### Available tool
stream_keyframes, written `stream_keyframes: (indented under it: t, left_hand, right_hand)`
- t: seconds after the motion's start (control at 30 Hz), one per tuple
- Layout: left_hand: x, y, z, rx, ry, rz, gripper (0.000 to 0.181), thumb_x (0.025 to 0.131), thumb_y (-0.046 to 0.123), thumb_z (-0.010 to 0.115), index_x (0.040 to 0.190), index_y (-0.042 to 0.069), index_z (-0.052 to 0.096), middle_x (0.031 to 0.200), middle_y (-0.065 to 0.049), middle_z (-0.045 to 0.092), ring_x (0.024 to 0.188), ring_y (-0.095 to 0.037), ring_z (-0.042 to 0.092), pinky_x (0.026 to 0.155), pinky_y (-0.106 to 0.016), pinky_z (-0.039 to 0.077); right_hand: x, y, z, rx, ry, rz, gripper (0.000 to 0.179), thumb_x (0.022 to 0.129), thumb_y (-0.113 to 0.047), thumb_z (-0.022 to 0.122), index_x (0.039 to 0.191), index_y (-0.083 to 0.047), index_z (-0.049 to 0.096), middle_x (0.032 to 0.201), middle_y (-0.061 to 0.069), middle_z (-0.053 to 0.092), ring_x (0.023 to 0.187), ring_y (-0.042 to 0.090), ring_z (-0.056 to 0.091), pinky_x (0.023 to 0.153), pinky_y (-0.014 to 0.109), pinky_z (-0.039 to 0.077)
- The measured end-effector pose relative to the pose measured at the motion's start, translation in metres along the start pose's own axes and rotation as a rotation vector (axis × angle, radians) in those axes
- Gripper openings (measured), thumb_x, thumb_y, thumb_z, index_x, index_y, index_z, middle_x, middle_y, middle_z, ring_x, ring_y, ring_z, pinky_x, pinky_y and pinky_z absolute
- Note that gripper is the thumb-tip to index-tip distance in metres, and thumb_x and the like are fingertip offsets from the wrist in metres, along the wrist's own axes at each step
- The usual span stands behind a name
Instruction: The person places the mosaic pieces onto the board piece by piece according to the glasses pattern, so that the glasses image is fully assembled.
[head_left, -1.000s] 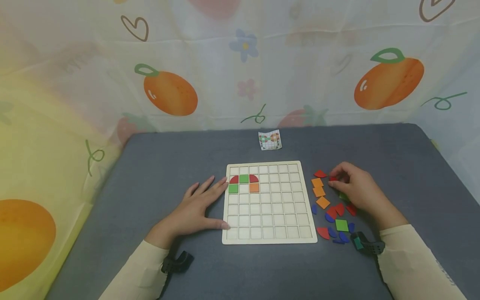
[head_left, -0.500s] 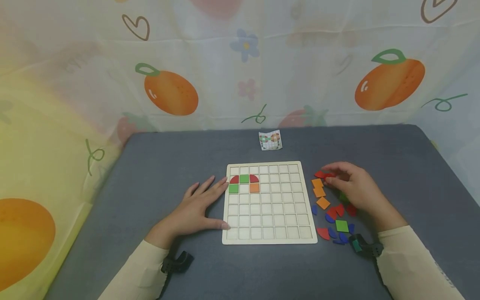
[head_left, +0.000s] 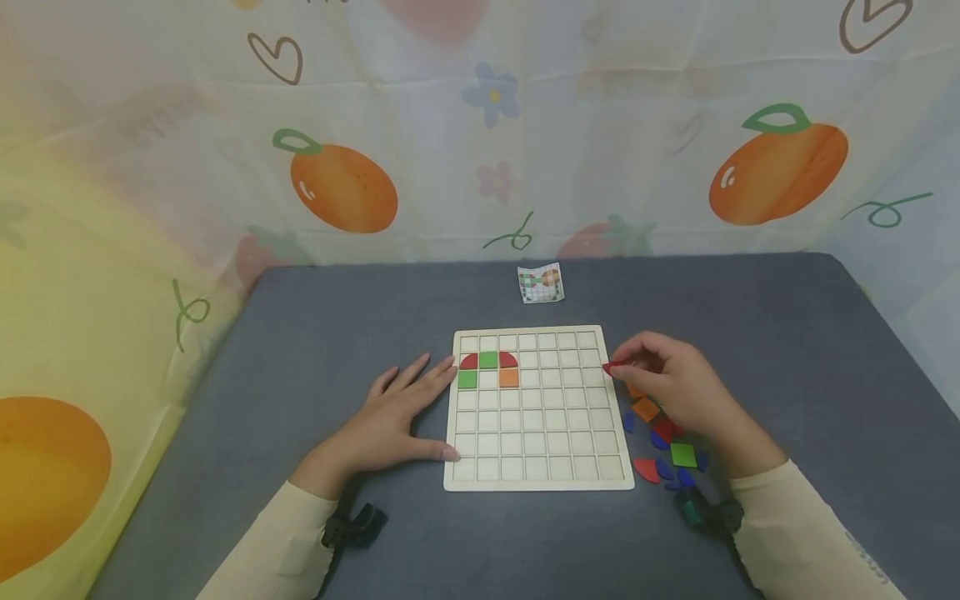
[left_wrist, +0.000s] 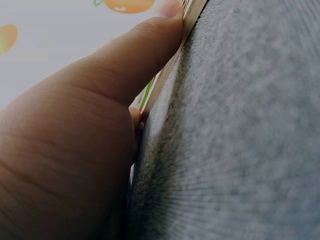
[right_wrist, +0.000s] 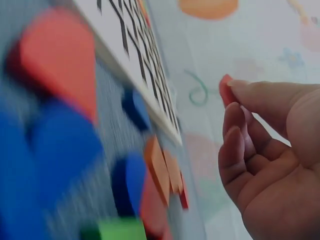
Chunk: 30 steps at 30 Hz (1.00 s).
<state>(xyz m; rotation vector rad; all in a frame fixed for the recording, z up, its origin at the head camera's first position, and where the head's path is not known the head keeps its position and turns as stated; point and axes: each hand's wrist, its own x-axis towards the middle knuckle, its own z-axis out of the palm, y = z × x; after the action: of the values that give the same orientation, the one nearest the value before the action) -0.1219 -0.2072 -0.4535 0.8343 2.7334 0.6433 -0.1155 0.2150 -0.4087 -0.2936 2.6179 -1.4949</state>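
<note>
A pale wooden grid board lies on the table. My left hand rests along its left edge with fingers spread and straight; the left wrist view shows the thumb against the rim. Between thumb and fingers, my right hand pinches a red quarter-circle tile near the board's right edge. The right wrist view shows this red tile at the fingertips. Set in the board's upper left are two red quarter-circle tiles, two green square tiles and an orange square tile.
Loose tiles lie right of the board, some under my right hand: orange squares, a green square, a red quarter-circle and several blue pieces. A small printed pattern card lies behind the board.
My right hand has picked up the red tile from the loose pieces and carried it left to the board's right edge. My left hand has stayed in place.
</note>
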Motion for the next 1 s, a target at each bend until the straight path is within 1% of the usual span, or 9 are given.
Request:
stream_keyframes:
  t: [0.1, 0.23, 0.4, 0.5, 0.57, 0.67, 0.83, 1.0]
  left_hand:
    - [0.0, 0.0, 0.0, -0.001, -0.001, -0.002, 0.12, 0.083, 0.078, 0.08, 0.176, 0.025, 0.025, 0.18, 0.012, 0.016, 0.166, -0.025, 0.003, 0.125, -0.065, -0.001]
    - [-0.001, 0.001, -0.001, -0.004, -0.001, -0.004, 0.121, 0.083, 0.078, 0.08, 0.176, 0.024, 0.025, 0.179, 0.011, 0.017, 0.166, -0.025, 0.004, 0.125, -0.065, 0.0]
    - [-0.001, 0.0, -0.001, -0.004, 0.0, 0.002, 0.12, 0.083, 0.078, 0.08, 0.176, 0.024, 0.026, 0.179, 0.011, 0.017, 0.166, -0.025, 0.004, 0.125, -0.065, 0.0]
    - [0.0, 0.0, -0.001, -0.001, 0.0, 0.007, 0.12, 0.083, 0.079, 0.079, 0.176, 0.024, 0.026, 0.18, 0.011, 0.017, 0.166, -0.026, 0.005, 0.125, -0.065, 0.0]
    - [0.0, 0.0, -0.002, 0.002, 0.0, 0.006, 0.12, 0.084, 0.08, 0.078, 0.176, 0.024, 0.025, 0.179, 0.012, 0.016, 0.166, -0.026, 0.005, 0.125, -0.065, 0.0]
    - [0.0, 0.0, -0.002, -0.001, 0.0, 0.008, 0.119, 0.084, 0.08, 0.078, 0.176, 0.025, 0.025, 0.179, 0.013, 0.016, 0.166, -0.025, 0.004, 0.125, -0.065, 0.0]
    - [-0.001, 0.0, -0.002, -0.012, 0.004, 0.022, 0.118, 0.085, 0.079, 0.078, 0.176, 0.024, 0.026, 0.179, 0.013, 0.016, 0.166, -0.025, 0.005, 0.125, -0.065, 0.0]
    - [-0.002, -0.001, -0.003, -0.017, 0.005, 0.025, 0.117, 0.085, 0.078, 0.078, 0.176, 0.024, 0.027, 0.179, 0.013, 0.017, 0.166, -0.025, 0.005, 0.125, -0.065, 0.0]
  right_hand:
    - [0.001, -0.008, 0.01, 0.036, -0.018, -0.022, 0.011, 0.103, -0.011, 0.078, 0.114, -0.007, 0.076, 0.108, 0.005, 0.075, 0.089, 0.03, 0.068, 0.071, 0.032, 0.056]
    - [0.004, -0.017, 0.024, 0.059, -0.057, -0.058, 0.012, 0.102, -0.008, 0.079, 0.114, -0.006, 0.077, 0.109, 0.003, 0.077, 0.091, 0.028, 0.07, 0.073, 0.03, 0.055]
    - [0.009, -0.029, 0.045, 0.096, -0.11, -0.057, 0.011, 0.102, -0.008, 0.079, 0.112, -0.009, 0.078, 0.106, 0.001, 0.077, 0.091, 0.027, 0.072, 0.079, 0.032, 0.057]
    - [0.015, -0.037, 0.058, 0.097, -0.135, -0.073, 0.01, 0.101, -0.009, 0.08, 0.111, -0.011, 0.078, 0.103, -0.002, 0.075, 0.089, 0.025, 0.071, 0.08, 0.035, 0.057]
    - [0.019, -0.042, 0.068, 0.074, -0.147, -0.093, 0.009, 0.101, -0.01, 0.08, 0.11, -0.014, 0.079, 0.102, -0.004, 0.075, 0.088, 0.022, 0.07, 0.081, 0.037, 0.057]
    - [0.024, -0.048, 0.083, 0.062, -0.156, -0.112, 0.01, 0.101, -0.009, 0.08, 0.111, -0.013, 0.08, 0.101, -0.005, 0.074, 0.088, 0.019, 0.068, 0.083, 0.04, 0.058]
    - [0.032, -0.057, 0.107, 0.079, -0.166, -0.088, 0.009, 0.101, -0.008, 0.079, 0.109, -0.013, 0.08, 0.1, -0.006, 0.074, 0.087, 0.017, 0.068, 0.087, 0.041, 0.057]
    - [0.04, -0.064, 0.129, 0.056, -0.166, -0.051, 0.007, 0.1, -0.009, 0.08, 0.105, -0.015, 0.08, 0.093, -0.007, 0.072, 0.084, 0.016, 0.067, 0.083, 0.039, 0.055]
